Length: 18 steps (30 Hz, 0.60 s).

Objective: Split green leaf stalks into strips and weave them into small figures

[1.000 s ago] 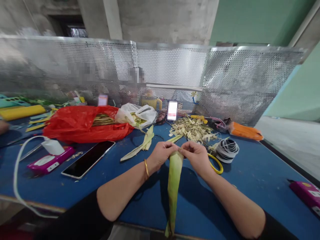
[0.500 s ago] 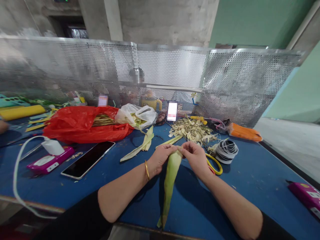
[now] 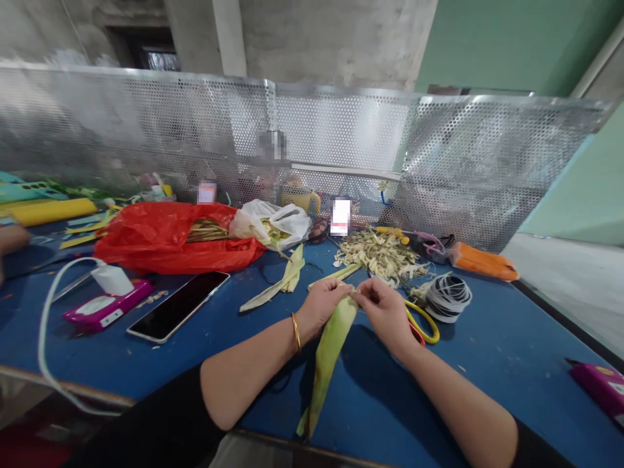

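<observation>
A long green corn husk [image 3: 331, 357] hangs from my fingers, its wide pale end up and its narrow tip down near the table's front edge. My left hand [image 3: 319, 305] pinches the top of the husk between thumb and fingers. At the same end, the fingertips of my right hand [image 3: 385, 312] are pinched together on the husk's edge. What exactly lies between those fingertips is too small to tell. Beside my right wrist lie scissors [image 3: 429, 324] with yellow and red handles, partly covered by the hand. Loose husk strips [image 3: 277, 283] lie beyond my left hand.
Behind my hands are a heap of shredded husk [image 3: 383, 255], a spool of wire [image 3: 447, 298] and an orange packet [image 3: 482, 261]. Leftward are a phone [image 3: 180, 305], a purple power strip [image 3: 110, 309], a red bag [image 3: 166, 237] and another person's hand [image 3: 12, 240]. A perforated metal screen [image 3: 336, 130] stands behind.
The camera view has turned slightly left, so everything sits a little further right. The husk's lower tip has swung left. Both hands keep their pinch at its top.
</observation>
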{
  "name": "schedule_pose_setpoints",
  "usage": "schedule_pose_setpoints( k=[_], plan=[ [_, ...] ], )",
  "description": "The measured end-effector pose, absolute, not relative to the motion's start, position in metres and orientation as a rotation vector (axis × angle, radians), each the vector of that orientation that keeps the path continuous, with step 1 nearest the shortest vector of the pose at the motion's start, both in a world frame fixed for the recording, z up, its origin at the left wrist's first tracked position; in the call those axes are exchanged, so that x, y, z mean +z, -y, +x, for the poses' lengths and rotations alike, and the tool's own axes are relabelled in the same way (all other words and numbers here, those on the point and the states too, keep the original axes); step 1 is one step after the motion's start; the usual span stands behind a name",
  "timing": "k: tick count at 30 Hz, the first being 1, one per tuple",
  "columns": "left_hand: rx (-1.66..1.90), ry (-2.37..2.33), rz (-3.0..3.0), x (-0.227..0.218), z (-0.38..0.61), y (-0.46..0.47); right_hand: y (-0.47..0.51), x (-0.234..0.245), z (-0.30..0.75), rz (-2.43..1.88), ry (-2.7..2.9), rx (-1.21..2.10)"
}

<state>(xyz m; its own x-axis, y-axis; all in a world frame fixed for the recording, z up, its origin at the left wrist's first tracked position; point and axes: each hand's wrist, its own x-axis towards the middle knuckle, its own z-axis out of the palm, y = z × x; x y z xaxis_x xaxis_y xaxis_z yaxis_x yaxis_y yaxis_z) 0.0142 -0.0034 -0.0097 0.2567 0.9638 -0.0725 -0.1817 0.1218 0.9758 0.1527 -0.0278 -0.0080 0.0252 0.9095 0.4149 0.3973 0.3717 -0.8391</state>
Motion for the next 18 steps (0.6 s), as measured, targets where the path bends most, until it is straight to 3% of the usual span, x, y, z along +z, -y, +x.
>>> schedule_pose_setpoints(
  k=[3,10,18],
  plan=[
    [1.056,-0.942,1.096,-0.0110,0.0136,0.0021,0.0298,-0.0061,0.1515,-1.181,1.601,0.506],
    [1.128,-0.980,1.171,-0.0157,0.0126,-0.0016,0.0273,-0.0092,0.1464,-1.159,1.172,1.277],
    [0.980,-0.898,0.967,-0.0143,0.0157,0.0026,0.0255,-0.0098,0.1473,-1.206,1.303,0.997]
  ],
)
